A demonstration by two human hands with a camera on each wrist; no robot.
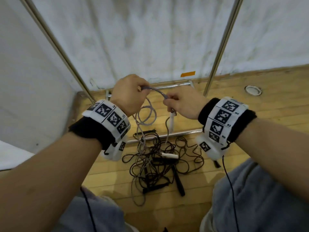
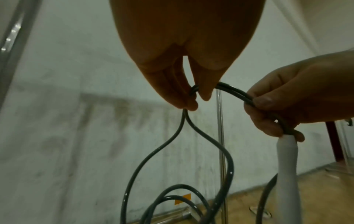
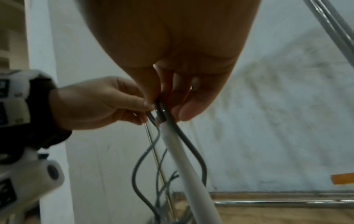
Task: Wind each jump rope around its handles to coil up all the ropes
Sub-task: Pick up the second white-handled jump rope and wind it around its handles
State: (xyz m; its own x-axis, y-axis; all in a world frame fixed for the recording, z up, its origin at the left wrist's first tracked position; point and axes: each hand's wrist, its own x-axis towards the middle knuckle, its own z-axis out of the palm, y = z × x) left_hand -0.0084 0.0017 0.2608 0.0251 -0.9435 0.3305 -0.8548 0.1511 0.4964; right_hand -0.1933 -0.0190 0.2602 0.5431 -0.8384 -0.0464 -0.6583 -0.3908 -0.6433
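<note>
Both hands are raised above the wooden floor and hold one pale grey jump rope [image 1: 154, 90]. My left hand [image 1: 129, 92] pinches a doubled strand [image 2: 193, 92] of it between thumb and fingertips. My right hand [image 1: 181, 102] grips the rope where it enters a white handle [image 1: 171, 122], which hangs down from the fingers [image 2: 287, 166] [image 3: 184, 154]. The rope arches between the two hands, and loops [image 1: 147, 114] dangle to the floor. Its second white handle [image 1: 168, 155] lies on the pile below.
A tangle of dark ropes [image 1: 167, 158] with black handles [image 1: 179, 185] lies on the floor between my knees. A chrome frame [image 1: 167, 133] with slanted poles [image 1: 220, 46] stands in front of a white curtain [image 1: 150, 39]. An orange tape mark [image 1: 187, 74] is on the curtain.
</note>
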